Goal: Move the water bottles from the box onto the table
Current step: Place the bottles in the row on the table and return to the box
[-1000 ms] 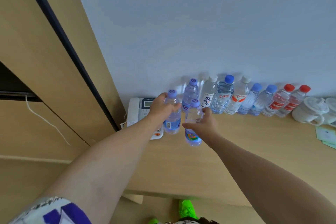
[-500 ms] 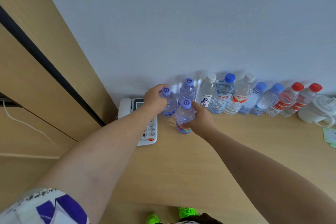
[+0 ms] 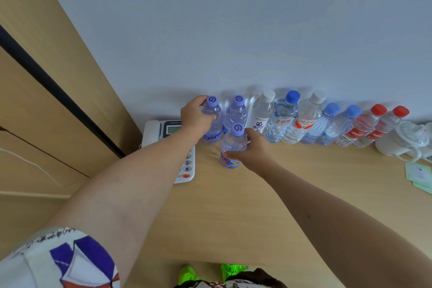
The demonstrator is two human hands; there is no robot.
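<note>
We have both hands on purple-capped bottles. Our left hand [image 3: 195,116] wraps the far-left bottle [image 3: 212,121], standing it at the left end of the row [image 3: 304,121] against the wall. Our right hand [image 3: 253,147] grips a second bottle [image 3: 233,146] upright on the table [image 3: 280,194], just nearer than the row, likely because the row's left end is full. A phone [image 3: 168,145] sits just left, blocking further extension. Cups [image 3: 402,140] crowd the right end. The box is out of view.
</note>
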